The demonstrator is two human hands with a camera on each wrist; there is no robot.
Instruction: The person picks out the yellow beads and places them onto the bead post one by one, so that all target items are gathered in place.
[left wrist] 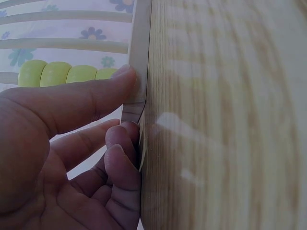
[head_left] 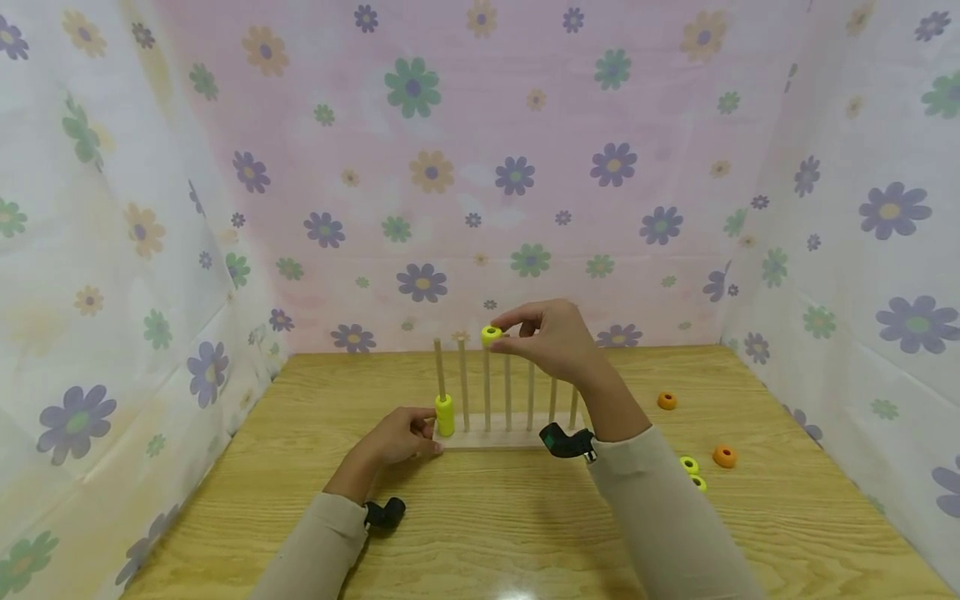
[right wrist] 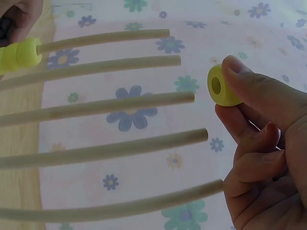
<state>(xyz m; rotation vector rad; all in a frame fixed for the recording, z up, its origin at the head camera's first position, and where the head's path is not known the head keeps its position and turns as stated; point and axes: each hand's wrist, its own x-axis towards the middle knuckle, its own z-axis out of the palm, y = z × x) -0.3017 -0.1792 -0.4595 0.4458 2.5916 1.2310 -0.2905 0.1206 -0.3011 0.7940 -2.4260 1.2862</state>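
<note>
Seven pegs (right wrist: 96, 107), seven yellow beads (head_left: 445, 416), two orange (head_left: 724, 462)

Wooden pegs (head_left: 465, 383) stand in a row across the desk (head_left: 337, 375), leaving slim gaps between them; above their tips, the right grip (head_left: 555, 340) and its yellow ring (head_left: 491, 343) have open air. Stacked yellow rings (head_left: 445, 417) and the left grip (head_left: 397, 435) at the wooden base (head_left: 495, 439) bar the left end, while a beige sleeve (head_left: 667, 508) crosses the right-hand approach.

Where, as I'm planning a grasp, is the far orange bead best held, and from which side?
Pinch the orange bead by opposite sides of its rounded outer wall, probably from above: it lies flat, hole up, bare table around it. The right hand similarly pinches a yellow bead by its outside.
</note>
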